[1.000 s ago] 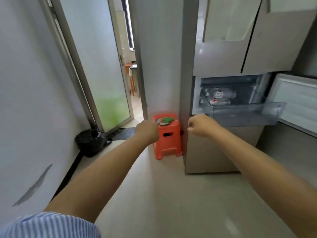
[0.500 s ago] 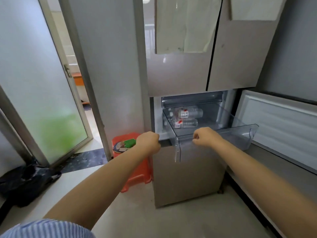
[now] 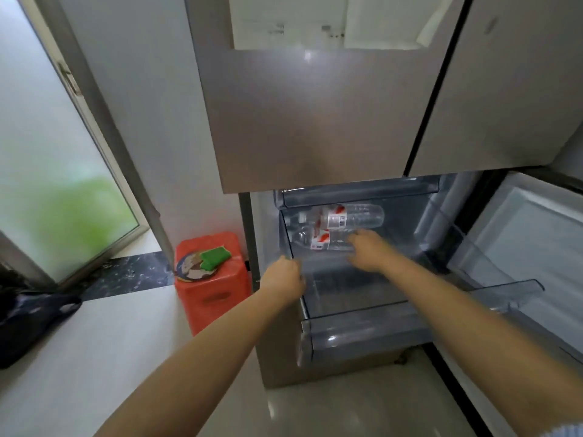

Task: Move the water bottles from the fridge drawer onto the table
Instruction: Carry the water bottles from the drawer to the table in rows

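Note:
Two clear water bottles with red-and-white labels lie on their sides in the pulled-out clear fridge drawer (image 3: 362, 335). The far bottle (image 3: 350, 216) lies against the back, and the near bottle (image 3: 318, 241) is just in front of it. My right hand (image 3: 369, 252) reaches into the drawer, its loosely spread fingers on the near bottle's right end. My left hand (image 3: 284, 279) is curled over the drawer's left rim near the front corner.
The open lower fridge door (image 3: 533, 247) with a clear shelf stands to the right. An orange stool (image 3: 214, 298) carrying a green sponge and a round dish sits left of the fridge. A black bag (image 3: 28, 323) lies on the floor at far left, below a frosted glass door (image 3: 63, 184).
I have stepped closer to the fridge. My right hand left the drawer's front edge and reached in to the near bottle. My left hand moved onto the drawer's left rim.

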Tool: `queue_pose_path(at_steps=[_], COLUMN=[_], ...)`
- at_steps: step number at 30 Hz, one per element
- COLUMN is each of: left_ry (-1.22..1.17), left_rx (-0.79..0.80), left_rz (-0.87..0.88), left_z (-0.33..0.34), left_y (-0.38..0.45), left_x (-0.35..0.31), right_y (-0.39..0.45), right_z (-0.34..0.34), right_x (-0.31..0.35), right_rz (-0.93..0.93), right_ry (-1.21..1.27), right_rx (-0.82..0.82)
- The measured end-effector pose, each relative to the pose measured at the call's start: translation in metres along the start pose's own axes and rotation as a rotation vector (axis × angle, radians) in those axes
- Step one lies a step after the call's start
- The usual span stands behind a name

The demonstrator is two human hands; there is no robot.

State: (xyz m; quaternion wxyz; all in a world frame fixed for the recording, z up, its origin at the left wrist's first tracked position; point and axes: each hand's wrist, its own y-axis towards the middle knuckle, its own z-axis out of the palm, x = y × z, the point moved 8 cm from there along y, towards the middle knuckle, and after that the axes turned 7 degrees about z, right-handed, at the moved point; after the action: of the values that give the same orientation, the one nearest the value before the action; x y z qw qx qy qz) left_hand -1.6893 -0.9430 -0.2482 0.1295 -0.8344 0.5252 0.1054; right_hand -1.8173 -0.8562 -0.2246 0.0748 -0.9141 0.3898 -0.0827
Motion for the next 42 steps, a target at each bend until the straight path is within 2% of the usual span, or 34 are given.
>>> queue_pose_path(at_steps=[6,10,14,21,23,27,30,33,39,42], left_ry=[-0.103,-0.176,-0.162,-0.096,-0.051,-0.003,0.063,0.14,0.185,0.208], left_rx=[-0.052,-0.096,-0.104,-0.106,-0.09,-0.074,-0.075,-0.062,-0.059,-0.034], left_rz=[-0.164,-0.236,-0.251,-0.266,-0.266,-0.268,-0.254,-0.22,-0.16,-0.161], left_z=[0.017,0.026,0.031,0.027,0.026,0.024,0.022,0.019,0.011,0.012], left_y=[0.033,0.033,0.032,0.031,0.03,0.031,0.029,0.031,0.043,0.045], left_x=[0.016,0.021,0.022,0.02,0.018,0.016,0.013,0.009,0.008,0.01], right_y=[0.088,0.117,0.129,0.125,0.118,0.102,0.092,0.082,0.082,0.09], right_z=[0.03,0.047,0.049,0.045,0.044,0.018,0.044,0.069,0.085,0.081], right_x=[0.003,-0.002,-0.007,-0.012,-0.019,-0.019,-0.017,-0.02,-0.028,-0.022], right_rz=[-0.071,-0.031,-0.035,-0.027,-0.029,-0.06,-0.123,-0.174,-0.142,-0.135], right_ry=[-0.106,-0.124,-0.113,-0.041,-0.061,-0.194,-0.298,-0.292,-0.186,-0.233], right_rx=[-0.016,-0.047,-0.223,-0.315,-0.344,-0.515,-0.3,-0.136,0.046,0.044])
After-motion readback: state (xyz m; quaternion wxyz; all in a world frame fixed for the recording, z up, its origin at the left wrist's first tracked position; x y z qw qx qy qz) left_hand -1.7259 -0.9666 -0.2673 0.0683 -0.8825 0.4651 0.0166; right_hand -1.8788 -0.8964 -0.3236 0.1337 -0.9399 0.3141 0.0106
